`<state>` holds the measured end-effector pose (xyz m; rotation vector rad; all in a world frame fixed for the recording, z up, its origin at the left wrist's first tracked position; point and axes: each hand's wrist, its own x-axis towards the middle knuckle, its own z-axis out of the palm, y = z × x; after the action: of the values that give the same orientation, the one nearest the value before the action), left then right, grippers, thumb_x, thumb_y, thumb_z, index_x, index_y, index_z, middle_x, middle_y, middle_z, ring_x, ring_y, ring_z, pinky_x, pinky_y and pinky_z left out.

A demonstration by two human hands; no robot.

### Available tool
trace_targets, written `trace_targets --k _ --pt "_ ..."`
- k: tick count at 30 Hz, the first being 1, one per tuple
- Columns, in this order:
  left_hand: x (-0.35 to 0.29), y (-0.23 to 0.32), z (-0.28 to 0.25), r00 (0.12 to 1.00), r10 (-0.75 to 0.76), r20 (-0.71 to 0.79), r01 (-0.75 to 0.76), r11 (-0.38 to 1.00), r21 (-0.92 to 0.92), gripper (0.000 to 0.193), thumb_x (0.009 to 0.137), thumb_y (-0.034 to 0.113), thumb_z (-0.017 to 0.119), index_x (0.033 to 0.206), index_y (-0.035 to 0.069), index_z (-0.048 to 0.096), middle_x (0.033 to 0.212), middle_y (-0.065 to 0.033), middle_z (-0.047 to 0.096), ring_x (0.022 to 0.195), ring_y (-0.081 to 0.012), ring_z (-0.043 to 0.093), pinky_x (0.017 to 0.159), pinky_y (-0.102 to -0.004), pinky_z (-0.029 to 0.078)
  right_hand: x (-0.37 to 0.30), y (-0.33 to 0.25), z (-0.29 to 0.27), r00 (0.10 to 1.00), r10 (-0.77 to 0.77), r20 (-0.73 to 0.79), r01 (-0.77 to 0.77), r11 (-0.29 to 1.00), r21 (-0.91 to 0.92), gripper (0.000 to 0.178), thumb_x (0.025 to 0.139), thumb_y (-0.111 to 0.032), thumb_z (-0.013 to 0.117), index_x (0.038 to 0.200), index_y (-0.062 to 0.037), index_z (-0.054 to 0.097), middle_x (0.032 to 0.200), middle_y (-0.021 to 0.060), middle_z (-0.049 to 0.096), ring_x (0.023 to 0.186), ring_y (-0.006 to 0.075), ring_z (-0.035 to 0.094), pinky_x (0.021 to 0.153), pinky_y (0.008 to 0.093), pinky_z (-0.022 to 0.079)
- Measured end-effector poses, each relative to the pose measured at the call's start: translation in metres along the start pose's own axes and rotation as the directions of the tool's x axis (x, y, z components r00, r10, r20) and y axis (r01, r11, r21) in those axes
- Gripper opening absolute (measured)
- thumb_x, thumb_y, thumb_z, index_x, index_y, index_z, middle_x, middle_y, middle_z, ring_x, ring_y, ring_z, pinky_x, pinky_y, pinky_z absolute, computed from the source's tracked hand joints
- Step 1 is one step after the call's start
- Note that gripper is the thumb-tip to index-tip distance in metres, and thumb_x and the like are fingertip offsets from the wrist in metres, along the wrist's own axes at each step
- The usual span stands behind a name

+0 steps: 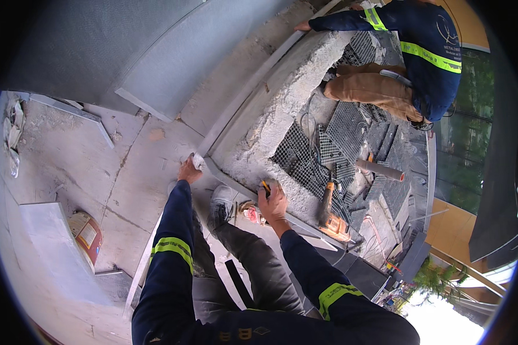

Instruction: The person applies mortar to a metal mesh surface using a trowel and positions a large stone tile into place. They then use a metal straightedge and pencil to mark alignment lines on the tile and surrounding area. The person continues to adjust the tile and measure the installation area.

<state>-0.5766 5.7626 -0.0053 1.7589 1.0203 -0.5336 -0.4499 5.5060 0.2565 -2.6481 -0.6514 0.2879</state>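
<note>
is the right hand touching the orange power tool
Apart: the head view shows the right hand to the left of the orange power tool, with rough concrete showing between them.

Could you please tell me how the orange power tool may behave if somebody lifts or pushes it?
The orange power tool is probably heavy for its size, given its bulky housing. Lifted by its narrower end, it may dip toward the wider one. Its hard-looking casing suggests it would stay stiff.
</note>
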Motion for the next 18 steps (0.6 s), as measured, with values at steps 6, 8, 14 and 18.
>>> trace_targets --k 6,8,14,18 --pt "-0.037 0.005 -0.010 0.983 0.140 -0.117 -0.135 0.990 0.051 0.098 0.078 0.019 0.063 0.164 0.017 0.018 0.165 -0.0225 0.027 0.151 -0.0453 0.028 0.121 -0.0591 0.030 0.010 -0.018 -0.019 0.997 0.031 0.077 -0.035 0.998 0.056 0.029 0.092 -0.023 0.062 0.115 -0.0061 0.063 0.113 0.0269 0.066 0.095 0.0486 0.067 0.082 0.0576 0.054" --pt "-0.075 -0.013 -0.021 0.975 0.219 -0.028 -0.215 0.970 0.111 0.077 0.079 0.018 0.063 0.151 0.005 0.040 0.144 -0.0262 0.052 0.135 -0.0426 0.051 0.110 -0.0458 0.046 -0.015 -0.034 -0.030 0.999 0.006 0.054 -0.011 0.996 0.093 0.027 0.092 -0.019 0.060 0.114 -0.0034 0.063 0.115 0.0287 0.064 0.098 0.0495 0.065 0.084 0.0564 0.054" --pt "-0.183 -0.035 -0.062 0.981 0.088 0.171 -0.148 0.914 0.378 0.037 0.085 0.031 0.062 0.090 -0.004 0.072 0.104 -0.0270 0.073 0.103 -0.0387 0.072 0.089 -0.0472 0.057 -0.034 -0.073 -0.128 0.994 -0.110 0.013 0.105 0.972 0.211 0.029 0.091 -0.012 0.057 0.117 0.0002 0.063 0.112 0.0305 0.063 0.101 0.0497 0.063 0.088 0.0556 0.053" --pt "-0.282 0.114 -0.132 0.913 0.402 0.072 -0.408 0.894 0.184 0.031 0.089 0.022 0.066 0.114 0.005 0.071 0.107 -0.0220 0.074 0.101 -0.0379 0.073 0.086 -0.0423 0.058 -0.096 -0.053 -0.208 0.967 0.253 0.026 -0.254 0.953 0.163 0.029 0.087 -0.015 0.060 0.110 0.0017 0.066 0.105 0.0304 0.065 0.100 0.0494 0.064 0.089 0.0567 0.053"
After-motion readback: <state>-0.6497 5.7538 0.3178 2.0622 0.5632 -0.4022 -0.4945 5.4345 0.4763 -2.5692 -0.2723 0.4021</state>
